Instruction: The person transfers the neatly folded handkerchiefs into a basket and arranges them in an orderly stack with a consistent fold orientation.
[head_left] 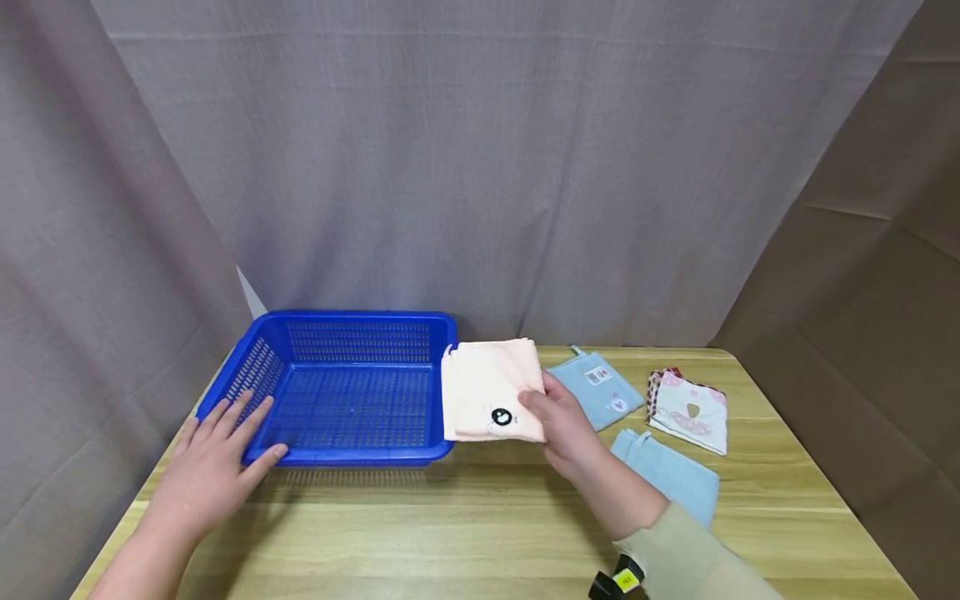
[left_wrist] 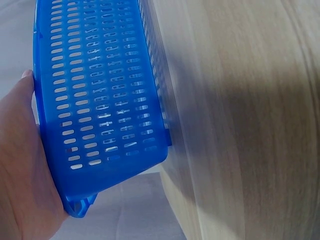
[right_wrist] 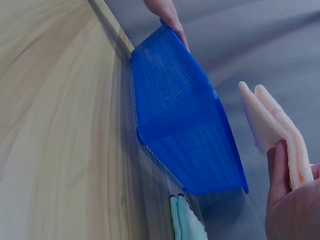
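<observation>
A folded peach towel [head_left: 487, 383] with a small black round emblem is pinched by its right side in my right hand [head_left: 570, 425], thumb on top and fingers beneath. In the right wrist view the folded towel [right_wrist: 280, 130] is held up off the table, beside the basket's end wall. My left hand [head_left: 213, 471] rests with spread fingers over the near left corner of the blue plastic basket [head_left: 352, 457]. The left wrist view shows that hand [left_wrist: 25, 165] lying along the rim, outside the slotted wall [left_wrist: 100, 100].
Right of the basket lie a light blue folded towel [head_left: 596, 387] with a label, a second light blue towel [head_left: 675, 479] partly under the right forearm, and a white and pink patterned cloth [head_left: 690, 412]. Grey curtain [head_left: 465, 167] hangs behind the wooden table [head_left: 420, 533].
</observation>
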